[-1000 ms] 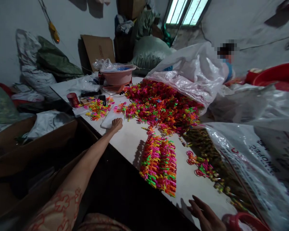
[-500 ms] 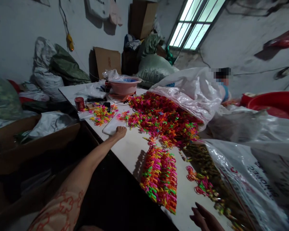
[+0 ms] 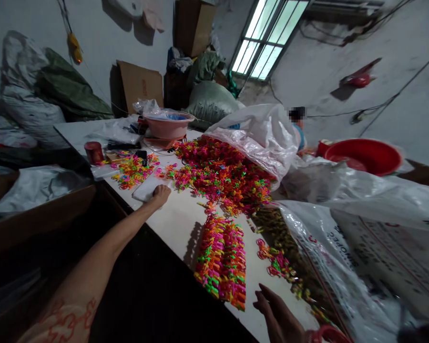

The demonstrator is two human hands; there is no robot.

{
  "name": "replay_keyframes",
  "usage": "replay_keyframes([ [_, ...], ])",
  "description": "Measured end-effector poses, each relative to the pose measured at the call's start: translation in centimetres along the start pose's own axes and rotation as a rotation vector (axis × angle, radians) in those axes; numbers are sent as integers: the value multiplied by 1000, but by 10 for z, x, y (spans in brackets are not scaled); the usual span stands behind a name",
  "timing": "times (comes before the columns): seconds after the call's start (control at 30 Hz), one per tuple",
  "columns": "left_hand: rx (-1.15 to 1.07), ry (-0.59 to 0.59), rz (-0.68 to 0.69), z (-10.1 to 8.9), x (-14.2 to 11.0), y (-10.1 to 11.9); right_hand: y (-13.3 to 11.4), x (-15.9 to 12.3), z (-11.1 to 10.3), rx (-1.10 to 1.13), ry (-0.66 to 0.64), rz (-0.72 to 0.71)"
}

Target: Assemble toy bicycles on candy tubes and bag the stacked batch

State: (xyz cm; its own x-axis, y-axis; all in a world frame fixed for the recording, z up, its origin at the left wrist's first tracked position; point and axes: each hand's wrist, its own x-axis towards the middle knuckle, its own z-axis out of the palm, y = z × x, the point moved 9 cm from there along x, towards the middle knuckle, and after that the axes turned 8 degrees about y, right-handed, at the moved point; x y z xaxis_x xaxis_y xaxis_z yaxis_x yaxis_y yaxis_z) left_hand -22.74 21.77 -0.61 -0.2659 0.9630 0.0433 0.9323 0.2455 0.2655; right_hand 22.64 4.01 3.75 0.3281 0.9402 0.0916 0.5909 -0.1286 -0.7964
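My left hand reaches far across the table with its fingers curled, at the edge of a flat white stack that looks like plastic bags; whatever is in the fingers is hidden. At the front edge my right hand hovers low over the tabletop, fingers apart and holding nothing. Between the hands stand neat rows of small colourful plastic pieces. Behind them spreads a big loose heap of similar pieces, spilling from a white woven sack. A few loose pieces lie beyond my right hand.
A pink basin, a dark red can and a smaller colourful pile occupy the table's far left. Small brownish-gold parts spill from a printed sack at right. Behind are a red tub and another person.
The view has swung right, so the table things sit further left. More of my right hand and wrist shows, now nearer the rows. My left hand stays at the white stack.
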Motion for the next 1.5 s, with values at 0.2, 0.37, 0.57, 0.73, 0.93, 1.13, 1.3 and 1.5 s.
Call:
replay_keyframes([
  [0.2, -2, 145, -72, -41, 17, -23, -11, 2, 7, 27, 3, -40],
  [0.37, -53, 242, -84, -74, 24, -17, -48, 6, 14, 110, -9, -108],
  [0.57, -278, 590, -75, -130, -13, 20, -114, 28, 68, 374, -130, -95],
  [0.73, -828, 892, 223, -157, -108, 56, -159, 25, 183, 757, -586, 264],
  [0.93, -985, 960, 158, -151, -168, 34, -188, 6, 250, 957, -850, 461],
  [1.13, -883, 949, 168, -136, -181, 26, -190, 11, 266, 1021, -785, 591],
  [1.3, -828, 756, 250, -116, -186, 32, -199, 55, 240, 905, -493, 247],
  [1.5, -695, 654, 162, -125, -148, 25, -238, 42, 174, 565, -374, -321],
])
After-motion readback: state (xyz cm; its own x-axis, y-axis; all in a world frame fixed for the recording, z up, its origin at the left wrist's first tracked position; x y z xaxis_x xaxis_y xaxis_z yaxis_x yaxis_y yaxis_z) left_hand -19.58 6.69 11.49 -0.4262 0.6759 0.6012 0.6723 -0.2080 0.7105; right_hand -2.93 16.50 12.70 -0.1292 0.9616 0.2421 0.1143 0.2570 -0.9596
